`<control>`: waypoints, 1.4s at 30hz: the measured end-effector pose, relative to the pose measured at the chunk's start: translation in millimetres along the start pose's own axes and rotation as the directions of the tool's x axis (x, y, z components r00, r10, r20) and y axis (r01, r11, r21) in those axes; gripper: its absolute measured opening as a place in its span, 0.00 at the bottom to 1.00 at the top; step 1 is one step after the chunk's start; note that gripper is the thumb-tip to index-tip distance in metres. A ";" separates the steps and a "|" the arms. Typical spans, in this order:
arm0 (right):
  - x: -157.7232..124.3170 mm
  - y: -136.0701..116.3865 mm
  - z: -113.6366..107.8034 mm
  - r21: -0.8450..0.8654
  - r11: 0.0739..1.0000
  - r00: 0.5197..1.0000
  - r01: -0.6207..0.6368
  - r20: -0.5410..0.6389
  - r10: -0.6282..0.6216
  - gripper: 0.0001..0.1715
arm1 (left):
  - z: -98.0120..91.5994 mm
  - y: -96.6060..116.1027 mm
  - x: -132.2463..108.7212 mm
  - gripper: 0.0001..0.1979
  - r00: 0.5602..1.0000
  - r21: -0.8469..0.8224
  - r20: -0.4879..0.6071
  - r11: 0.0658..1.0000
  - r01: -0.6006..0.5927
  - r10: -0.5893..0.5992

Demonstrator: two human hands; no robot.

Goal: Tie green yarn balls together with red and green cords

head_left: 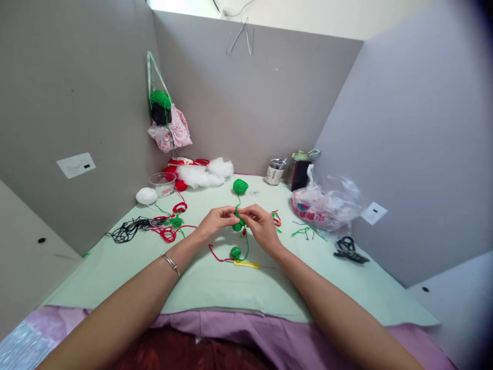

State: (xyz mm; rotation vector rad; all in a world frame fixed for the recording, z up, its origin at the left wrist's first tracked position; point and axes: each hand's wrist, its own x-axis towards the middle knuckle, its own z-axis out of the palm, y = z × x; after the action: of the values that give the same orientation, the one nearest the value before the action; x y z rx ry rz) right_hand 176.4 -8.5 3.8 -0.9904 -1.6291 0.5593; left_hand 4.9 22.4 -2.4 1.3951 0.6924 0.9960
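My left hand [222, 219] and my right hand [259, 222] meet over the middle of the table, both with fingers pinched on a small green crochet piece [238, 225]. Much of that piece is hidden behind the fingers. A strand of yarn runs up from it to a green yarn ball [240, 186]. Below the hands lies a small round green crocheted ball [235, 252], joined by a green strand. Beside it rests a crochet hook with a yellow handle [246, 264], and a red yarn strand [217, 255] trails to its left.
At left lie tangled black yarn [133, 229], a clear plastic cup [164, 185] and white stuffing [202, 174]. Toward the right are a plastic bag [327, 205], a black claw clip [350, 250], yarn scraps [308, 231], a phone [301, 176] and a can [275, 172]. Grey partitions enclose the table.
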 end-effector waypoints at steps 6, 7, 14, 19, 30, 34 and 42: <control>4.3 2.9 0.0 0.222 0.963 0.988 -0.151 0.014 0.152 0.08 | 2.2 0.5 -1.9 0.23 1.000 -0.061 0.007 0.998 -0.021 0.022; 4.6 2.5 -0.3 0.241 0.958 0.988 -0.154 0.013 0.156 0.08 | 2.2 1.1 -2.3 0.23 1.000 -0.063 0.005 0.998 -0.017 0.017; 4.9 -1.1 -2.1 0.254 0.953 0.985 -0.166 -0.001 0.172 0.08 | 5.4 7.4 -6.2 0.22 0.999 -0.137 -0.002 0.990 0.032 -0.032; 3.8 -3.6 -1.1 0.225 0.963 0.988 -0.151 0.006 0.153 0.09 | 6.7 7.3 -5.8 0.20 0.998 -0.144 -0.039 0.989 0.036 -0.042; 1.0 -6.2 -2.4 0.131 0.985 0.992 -0.113 0.069 0.105 0.12 | 6.7 10.4 -6.4 0.20 0.992 -0.154 -0.103 0.987 0.054 -0.071; 3.3 -5.3 -4.1 0.079 0.985 0.988 -0.154 0.046 0.150 0.13 | 4.3 8.1 -4.7 0.21 0.988 -0.142 -0.143 0.989 0.031 -0.051; 3.3 -5.6 -0.7 0.040 0.979 0.974 -0.200 0.117 0.194 0.13 | 14.9 4.4 -5.7 0.20 0.977 -0.182 -0.205 0.983 0.015 -0.053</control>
State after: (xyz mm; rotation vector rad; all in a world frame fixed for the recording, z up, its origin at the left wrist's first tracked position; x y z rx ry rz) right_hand 175.1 -8.8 10.2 -1.1062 -1.6154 0.8006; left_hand 14.7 9.9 2.5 1.1276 0.7592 1.1598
